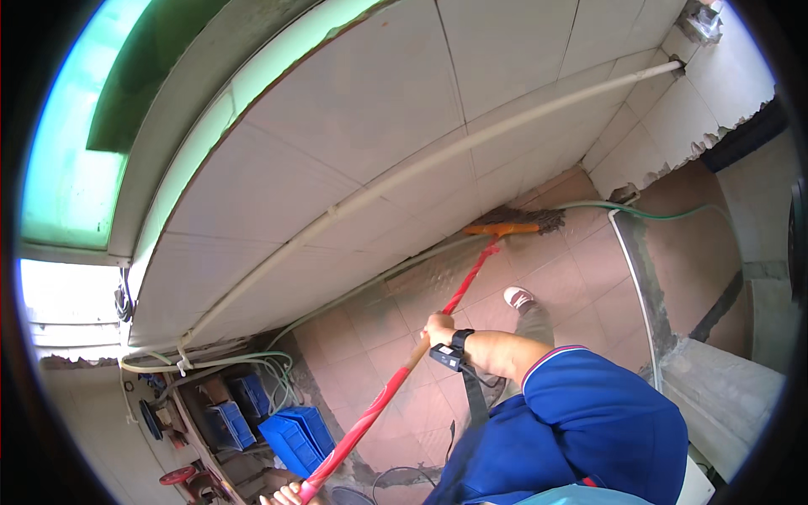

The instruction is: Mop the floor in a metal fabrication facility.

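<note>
Red wrapping (463, 286) covers most of the round handle (370, 417) of your mop (416, 358), slanting from lower left to upper right; its orange head (502, 229) with dark, stringy strands (551, 220) lies on pinkish tiles (362, 337) beside the pale wall (320, 126). Your right hand (439, 326) is closed around its middle, your left hand (288, 494) around the near end.

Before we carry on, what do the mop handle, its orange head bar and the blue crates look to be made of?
Mop handle: probably wood in glossy red plastic film; bare tan shows beside the right hand, and the red looks spirally wrapped.
Orange head bar: likely moulded plastic, evenly coloured, though painted metal is possible.
Blue crates: apparently plastic, thin-walled with a slight sheen.
</note>
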A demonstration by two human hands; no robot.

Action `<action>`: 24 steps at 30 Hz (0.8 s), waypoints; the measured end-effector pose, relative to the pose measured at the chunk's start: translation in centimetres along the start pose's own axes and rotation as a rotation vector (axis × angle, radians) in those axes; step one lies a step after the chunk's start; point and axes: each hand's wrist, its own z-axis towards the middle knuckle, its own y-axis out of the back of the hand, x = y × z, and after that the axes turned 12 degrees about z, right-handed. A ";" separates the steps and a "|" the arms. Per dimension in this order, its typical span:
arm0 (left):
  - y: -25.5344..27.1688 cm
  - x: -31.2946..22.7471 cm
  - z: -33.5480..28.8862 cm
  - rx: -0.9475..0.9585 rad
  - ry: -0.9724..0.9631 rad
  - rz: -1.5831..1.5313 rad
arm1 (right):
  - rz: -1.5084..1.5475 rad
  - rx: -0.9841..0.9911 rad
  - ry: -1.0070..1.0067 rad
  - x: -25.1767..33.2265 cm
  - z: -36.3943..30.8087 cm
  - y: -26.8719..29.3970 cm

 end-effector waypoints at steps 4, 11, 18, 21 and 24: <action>7.8 -3.7 -0.9 -0.234 0.023 -0.240 | 0.617 -0.020 -0.641 8.2 -18.9 -6.7; 11.2 -5.6 -0.2 -0.191 -0.282 -0.061 | 0.970 0.191 -0.906 10.0 -25.9 -5.7; 10.6 -5.7 3.0 0.194 -0.266 -0.230 | 1.163 0.318 -0.887 12.2 -31.4 2.0; 8.0 -5.6 4.3 0.362 -0.275 -0.306 | 1.271 0.342 -0.825 14.1 -31.9 6.8; 4.6 -5.7 5.3 0.536 -0.279 -0.363 | 1.404 0.254 -0.731 15.7 -31.6 11.7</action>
